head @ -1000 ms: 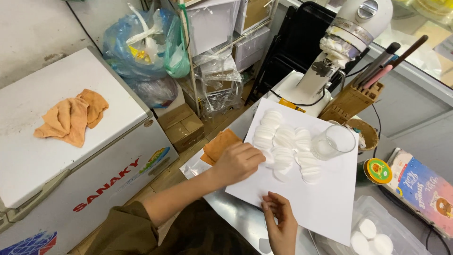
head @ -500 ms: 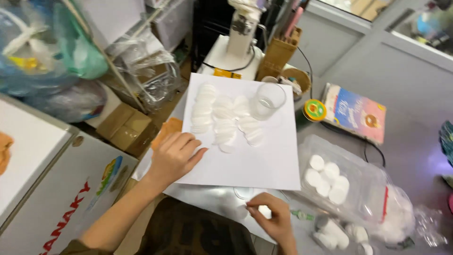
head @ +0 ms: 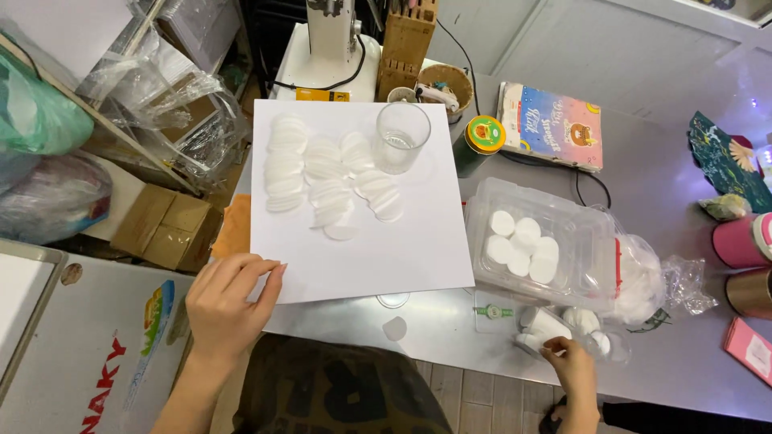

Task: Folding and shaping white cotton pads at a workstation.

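Observation:
My left hand (head: pixel 229 304) lies flat on the near left corner of a large white sheet (head: pixel 378 257), fingers spread and empty. Overlapping rows of round white cotton pads (head: pixel 322 173) lie on the sheet's far half, next to an empty clear glass (head: pixel 400 137). My right hand (head: pixel 572 366) is at the table's front edge, well right of the sheet. Its curled fingertips touch a small white container (head: pixel 540 328) lying among similar small items. Whether it grips the container is not visible. One loose pad (head: pixel 394 328) lies on the steel table in front of the sheet.
A clear plastic box (head: pixel 482 205) with several pads stands right of the sheet, a plastic bag (head: pixel 651 281) beside it. Behind are a green-lidded tin (head: pixel 482 133), a book (head: pixel 551 124), a knife block (head: pixel 406 44) and a white machine (head: pixel 330 48). A cardboard box (head: pixel 165 229) and white chest (head: pixel 80 354) are on the left.
My right hand has moved from the sheet's front edge rightwards to the small white containers. My left hand slid back to the sheet's near left corner. The view swung right.

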